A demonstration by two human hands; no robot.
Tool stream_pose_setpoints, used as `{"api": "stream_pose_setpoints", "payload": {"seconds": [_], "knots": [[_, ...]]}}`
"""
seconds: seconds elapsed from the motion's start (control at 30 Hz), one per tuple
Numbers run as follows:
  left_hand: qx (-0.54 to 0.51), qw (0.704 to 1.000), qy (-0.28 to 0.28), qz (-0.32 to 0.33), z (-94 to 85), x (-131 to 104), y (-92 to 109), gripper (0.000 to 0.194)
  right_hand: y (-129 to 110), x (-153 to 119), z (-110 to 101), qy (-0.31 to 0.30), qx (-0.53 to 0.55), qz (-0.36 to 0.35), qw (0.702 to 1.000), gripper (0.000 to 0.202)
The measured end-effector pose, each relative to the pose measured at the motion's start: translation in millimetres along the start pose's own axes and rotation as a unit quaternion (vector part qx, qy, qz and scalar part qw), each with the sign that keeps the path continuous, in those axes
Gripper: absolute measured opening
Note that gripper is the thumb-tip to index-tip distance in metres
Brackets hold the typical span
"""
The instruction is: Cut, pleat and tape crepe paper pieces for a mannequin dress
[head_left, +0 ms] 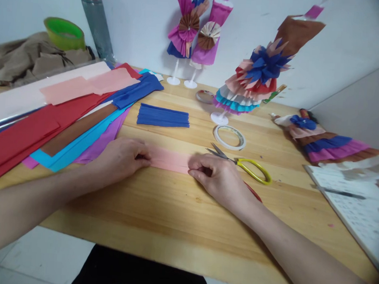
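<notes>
A strip of pink crepe paper (169, 159) stretches between my two hands, just above or on the wooden table. My left hand (126, 155) pinches its left end between thumb and fingers. At the right end, my right hand (218, 174) grips the strip's lower edge the same way. Close behind my right hand lie scissors (254, 170) with yellow handles, their blades open and pointing left; the hand hides part of them, including most of a red handle. A pleated blue crepe paper strip (163, 116) rests flat beyond the pink one.
Coloured crepe paper sheets (20, 143) are piled at the left. Small mannequins in paper dresses (209, 44) stand along the wall, with a larger one (266, 65) to their right. A tape roll (230, 128) lies near the scissors. At right are another paper dress (332, 145) and a notebook (350, 209).
</notes>
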State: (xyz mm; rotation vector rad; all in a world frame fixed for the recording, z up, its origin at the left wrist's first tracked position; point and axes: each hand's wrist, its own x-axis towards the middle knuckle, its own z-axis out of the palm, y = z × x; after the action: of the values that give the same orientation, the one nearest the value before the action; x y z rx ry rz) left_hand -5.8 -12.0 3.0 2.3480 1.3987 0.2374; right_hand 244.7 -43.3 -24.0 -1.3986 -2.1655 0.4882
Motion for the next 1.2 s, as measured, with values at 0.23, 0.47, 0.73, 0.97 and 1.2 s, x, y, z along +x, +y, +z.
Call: {"api": "stream_pose_setpoints", "payload": {"seconds": [0.23,0.47,0.73,0.97,1.2], "knots": [[0.072,0.995,0.033,0.066,5.4,0.5,-6.6,0.021,-0.7,-2.4,0.2,0.013,-0.053,-0.086,0.995,0.014],[0.178,0.968,0.094,0.148,6.1,-3.1,-11.2,0.031,-2.1,-4.5,-1.1,0.073,-0.135,-0.159,0.975,0.016],[0.197,0.967,0.057,0.151,-0.8,-4.6,-6.9,0.027,1.3,-3.4,-0.9,0.069,-0.158,-0.185,0.967,0.015],[0.125,0.986,-0.024,0.108,-2.1,3.3,-10.7,0.019,3.8,-3.0,-4.8,0.006,-0.104,-0.139,0.985,0.011],[0.029,0.997,-0.058,0.048,-5.0,7.1,-12.2,0.017,0.2,-0.5,-10.9,-0.056,-0.088,-0.034,0.994,0.011]]}}
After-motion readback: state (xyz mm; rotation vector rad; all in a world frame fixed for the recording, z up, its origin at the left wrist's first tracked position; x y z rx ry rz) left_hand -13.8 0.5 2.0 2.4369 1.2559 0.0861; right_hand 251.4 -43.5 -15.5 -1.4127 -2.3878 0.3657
